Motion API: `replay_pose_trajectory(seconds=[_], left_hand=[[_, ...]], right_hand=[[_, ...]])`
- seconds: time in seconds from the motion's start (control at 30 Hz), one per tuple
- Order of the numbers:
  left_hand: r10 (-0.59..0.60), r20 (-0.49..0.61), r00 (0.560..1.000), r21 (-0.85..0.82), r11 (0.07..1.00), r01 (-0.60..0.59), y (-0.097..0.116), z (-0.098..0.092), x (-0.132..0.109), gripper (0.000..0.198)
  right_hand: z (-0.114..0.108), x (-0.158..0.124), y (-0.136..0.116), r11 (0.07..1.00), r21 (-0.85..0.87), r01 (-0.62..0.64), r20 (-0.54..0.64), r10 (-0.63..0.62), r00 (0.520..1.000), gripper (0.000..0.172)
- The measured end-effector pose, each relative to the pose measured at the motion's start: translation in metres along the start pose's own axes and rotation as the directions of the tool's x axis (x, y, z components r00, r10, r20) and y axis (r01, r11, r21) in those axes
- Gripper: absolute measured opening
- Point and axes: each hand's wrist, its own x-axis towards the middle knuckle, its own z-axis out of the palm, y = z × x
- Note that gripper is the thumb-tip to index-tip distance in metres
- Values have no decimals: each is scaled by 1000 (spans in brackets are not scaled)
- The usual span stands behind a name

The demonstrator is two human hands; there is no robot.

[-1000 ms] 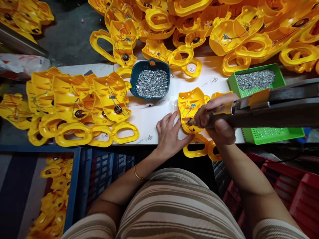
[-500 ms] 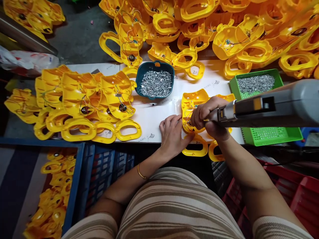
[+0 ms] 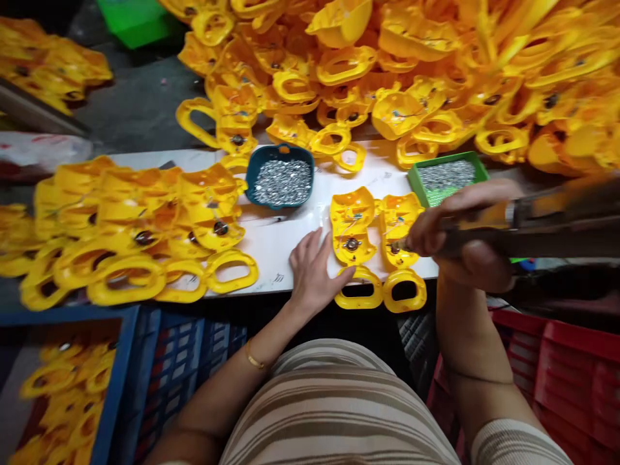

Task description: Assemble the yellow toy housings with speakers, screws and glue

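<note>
Since the right hand (image 3: 460,242) is clamped round the screwdriver (image 3: 557,219), tipped on the yellow shell (image 3: 401,223) near and right of the screw bowl (image 3: 279,177), that shell is best steadied by the spread fingers of the left hand (image 3: 312,274)

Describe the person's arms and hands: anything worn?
No gloves on the left hand or the right hand, and both forearms are uncovered. A thin gold bangle circles the left wrist. The right arm's short sleeve has beige and white stripes, like the shirt.
</note>
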Motion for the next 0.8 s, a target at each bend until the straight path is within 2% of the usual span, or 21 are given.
replay_pose_trajectory(seconds=[0.07,0.1,0.13,0.17,0.23,0.3,0.37,0.47,0.6,0.7,0.8], left_hand=[[153,-76,985,14,988,-152,6,-1,-5,68],[286,-53,957,12,958,-286,11,-2,-8,66],[428,13,904,-4,904,-428,17,-2,-9,67],[551,89,830,-30,834,-550,23,-2,-10,68],[694,229,683,-72,712,-699,34,1,-9,74],[733,314,603,-59,649,-758,39,6,-5,72],[745,362,561,-14,606,-795,38,9,2,59],[774,396,495,57,517,-854,25,5,14,35],[798,452,398,103,397,-912,-2,-17,30,33],[808,470,356,94,355,-930,-21,-33,41,42],[815,449,366,92,366,-926,-34,-44,50,45]], right_hand=[[-21,-9,-19,988,-150,46,-219,-79,973,21],[-32,-16,-26,975,-218,38,-306,-105,946,19],[-43,-23,-30,962,-272,18,-373,-123,920,17],[-53,-30,-33,949,-314,-12,-427,-130,895,16],[-69,-44,-33,926,-371,-63,-503,-143,852,19],[-79,-54,-29,920,-376,-107,-540,-123,833,23],[-84,-60,-24,927,-349,-134,-546,-85,833,25],[-88,-63,-17,948,-291,-125,-491,-36,870,26],[-96,-64,-12,964,-263,-40,-390,-68,918,26],[-102,-71,-16,933,-351,-84,-372,-57,927,28],[-103,-86,-26,849,-509,-143,-337,-44,941,27]])
